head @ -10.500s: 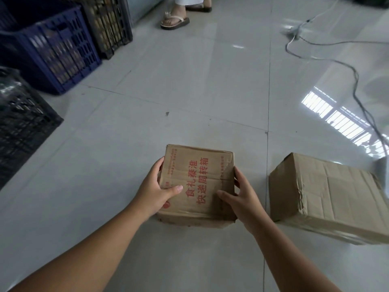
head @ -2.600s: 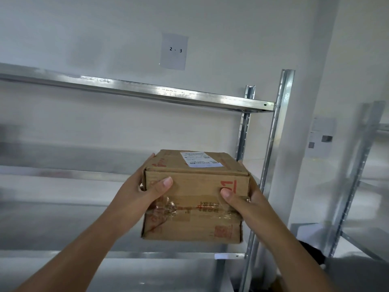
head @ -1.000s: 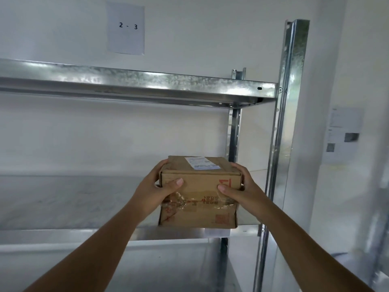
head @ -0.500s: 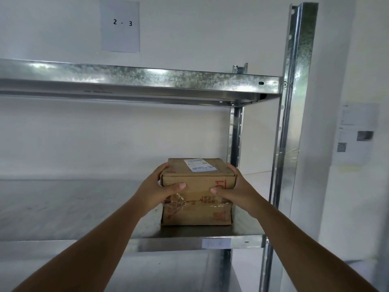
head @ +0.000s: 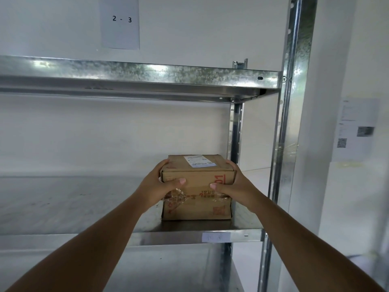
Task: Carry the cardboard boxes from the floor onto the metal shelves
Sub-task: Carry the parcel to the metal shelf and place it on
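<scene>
A small brown cardboard box [head: 197,199] with red print, clear tape and a white label on top rests on the middle metal shelf [head: 73,207], near its right end and front edge. My left hand [head: 156,186] grips the box's left side, thumb on the front face. On the right side sits my right hand [head: 235,187], its thumb across the front as well. Both forearms reach in from below.
The upper shelf [head: 147,74] hangs above the box. A front upright post [head: 292,123] and a rear post [head: 236,127] stand just right of it. A "2 - 3" paper sign [head: 120,22] is on the wall; another notice [head: 355,129] at right. A lower shelf [head: 168,268] lies beneath.
The box went from carried in the air to set down on the middle shelf, then slid slightly deeper. Both hands stay on its sides.
</scene>
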{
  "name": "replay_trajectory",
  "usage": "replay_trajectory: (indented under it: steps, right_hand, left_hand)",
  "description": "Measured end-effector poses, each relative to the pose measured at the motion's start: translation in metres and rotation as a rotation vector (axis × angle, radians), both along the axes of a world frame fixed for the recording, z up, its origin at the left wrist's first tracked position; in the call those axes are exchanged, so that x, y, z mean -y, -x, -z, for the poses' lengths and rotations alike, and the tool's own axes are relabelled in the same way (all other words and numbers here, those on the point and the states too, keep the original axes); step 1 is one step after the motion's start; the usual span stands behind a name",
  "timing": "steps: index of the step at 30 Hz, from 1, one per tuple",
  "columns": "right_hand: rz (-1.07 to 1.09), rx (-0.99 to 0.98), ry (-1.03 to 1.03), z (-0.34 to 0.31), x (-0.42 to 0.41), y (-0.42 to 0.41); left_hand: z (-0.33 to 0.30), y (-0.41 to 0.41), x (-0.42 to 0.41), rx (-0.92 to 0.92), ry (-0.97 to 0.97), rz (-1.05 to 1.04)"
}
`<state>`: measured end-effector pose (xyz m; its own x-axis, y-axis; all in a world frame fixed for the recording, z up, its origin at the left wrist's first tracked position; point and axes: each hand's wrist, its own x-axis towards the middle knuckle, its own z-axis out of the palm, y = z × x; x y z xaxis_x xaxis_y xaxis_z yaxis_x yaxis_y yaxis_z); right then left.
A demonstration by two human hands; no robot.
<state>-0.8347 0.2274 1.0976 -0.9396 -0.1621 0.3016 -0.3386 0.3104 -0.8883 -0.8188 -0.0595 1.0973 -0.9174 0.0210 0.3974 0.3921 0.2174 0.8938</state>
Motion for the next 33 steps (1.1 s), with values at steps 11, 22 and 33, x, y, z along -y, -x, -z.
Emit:
replay_trajectory:
  steps: [11,22,33]
  right_hand:
    - [-0.015,0.002,0.022,0.001,0.0,-0.001]
    - [0.009,-0.067,-0.047,-0.027,0.001,-0.038]
    - [-0.083,-0.426,-0.216,-0.057,0.034,-0.106]
  left_hand:
    - [0.0,-0.001,-0.002,0.035,-0.014,0.008]
    - [-0.011,-0.03,0.007,-0.007,0.153,-0.07]
    - [-0.028,-0.118,0.034,-0.18,0.238,-0.173]
